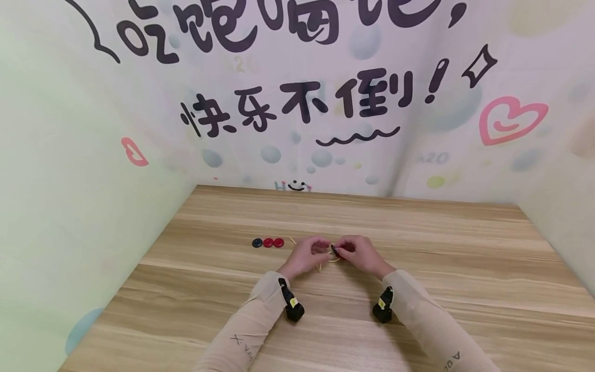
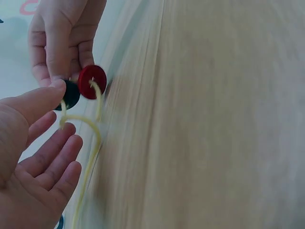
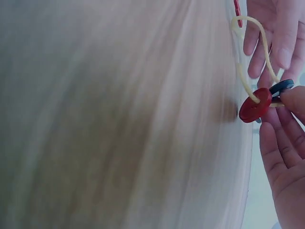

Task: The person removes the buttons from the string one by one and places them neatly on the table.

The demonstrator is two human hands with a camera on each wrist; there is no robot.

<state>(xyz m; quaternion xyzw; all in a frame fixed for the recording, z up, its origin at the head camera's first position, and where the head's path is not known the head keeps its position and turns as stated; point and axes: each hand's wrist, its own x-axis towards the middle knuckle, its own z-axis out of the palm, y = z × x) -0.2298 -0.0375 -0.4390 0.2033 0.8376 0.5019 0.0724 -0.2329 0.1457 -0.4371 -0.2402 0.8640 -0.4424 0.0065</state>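
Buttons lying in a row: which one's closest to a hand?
The red button at the right end, nearest the left hand; the middle red button and the dark button lie farther away.

The red button [image 3: 258, 109] and dark button [image 2: 71, 95] look like smooth plastic with a slight gloss. The yellow cord [image 2: 98, 138] looks soft and matt, like textile. The table [image 1: 344, 320] shows smooth wood grain with a faint sheen. The printed backdrop [image 1: 260, 72] is matt, lightly creased cloth; the sleeves [image 1: 246, 320] look like cloth too.
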